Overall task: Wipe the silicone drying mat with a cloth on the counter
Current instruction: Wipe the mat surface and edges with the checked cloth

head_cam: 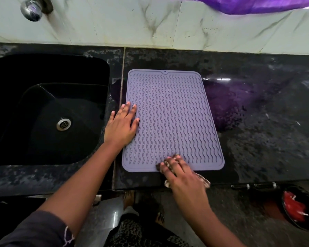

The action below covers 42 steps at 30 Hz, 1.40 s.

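A lilac silicone drying mat (173, 118) with wavy ridges lies flat on the black stone counter (257, 139), just right of the sink. My left hand (120, 126) rests flat, fingers spread, on the mat's left edge. My right hand (181, 175) presses a patterned brown-and-white cloth (204, 182) against the mat's near edge; the cloth is mostly hidden under the hand and sticks out at the fingertips and behind the palm.
A black sink (48, 107) with a metal drain sits left of the mat, a chrome tap (32, 9) above it. The counter's right part looks wet. Below the counter edge, a dark bowl (300, 209) with red contents stands on the floor.
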### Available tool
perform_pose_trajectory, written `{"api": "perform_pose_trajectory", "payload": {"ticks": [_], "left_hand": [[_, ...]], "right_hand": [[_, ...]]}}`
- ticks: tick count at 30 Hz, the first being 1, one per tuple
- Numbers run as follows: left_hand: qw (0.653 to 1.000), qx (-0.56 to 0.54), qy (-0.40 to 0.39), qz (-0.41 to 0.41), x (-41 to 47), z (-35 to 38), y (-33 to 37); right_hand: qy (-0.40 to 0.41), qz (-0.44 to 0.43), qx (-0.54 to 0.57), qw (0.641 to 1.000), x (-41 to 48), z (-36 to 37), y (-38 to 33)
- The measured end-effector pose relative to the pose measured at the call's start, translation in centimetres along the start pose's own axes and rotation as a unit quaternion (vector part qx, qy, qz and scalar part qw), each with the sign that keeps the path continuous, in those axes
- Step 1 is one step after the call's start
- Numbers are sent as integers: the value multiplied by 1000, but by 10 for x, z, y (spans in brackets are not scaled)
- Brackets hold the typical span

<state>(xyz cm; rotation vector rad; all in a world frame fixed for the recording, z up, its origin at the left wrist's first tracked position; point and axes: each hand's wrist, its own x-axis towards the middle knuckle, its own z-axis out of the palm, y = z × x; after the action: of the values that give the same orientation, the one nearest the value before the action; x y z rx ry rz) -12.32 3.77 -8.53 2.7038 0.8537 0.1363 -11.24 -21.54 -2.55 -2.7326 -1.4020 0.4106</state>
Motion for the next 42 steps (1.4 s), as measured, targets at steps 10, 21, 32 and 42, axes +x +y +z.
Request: {"api": "perform_pose_trajectory", "payload": {"ticks": [10, 21, 32, 42], "left_hand": [[999, -27, -8, 19, 7, -15, -3], [997, -64, 15, 49, 147, -43, -57], [996, -55, 0, 71, 174, -19, -73], [994, -82, 14, 64, 174, -15, -75]], "right_hand": [[-48, 41, 131, 989, 44, -41, -44], [250, 117, 235, 932, 306, -92, -32], [145, 11, 58, 988, 349, -47, -32], [127, 71, 153, 977, 356, -57, -48]]}}
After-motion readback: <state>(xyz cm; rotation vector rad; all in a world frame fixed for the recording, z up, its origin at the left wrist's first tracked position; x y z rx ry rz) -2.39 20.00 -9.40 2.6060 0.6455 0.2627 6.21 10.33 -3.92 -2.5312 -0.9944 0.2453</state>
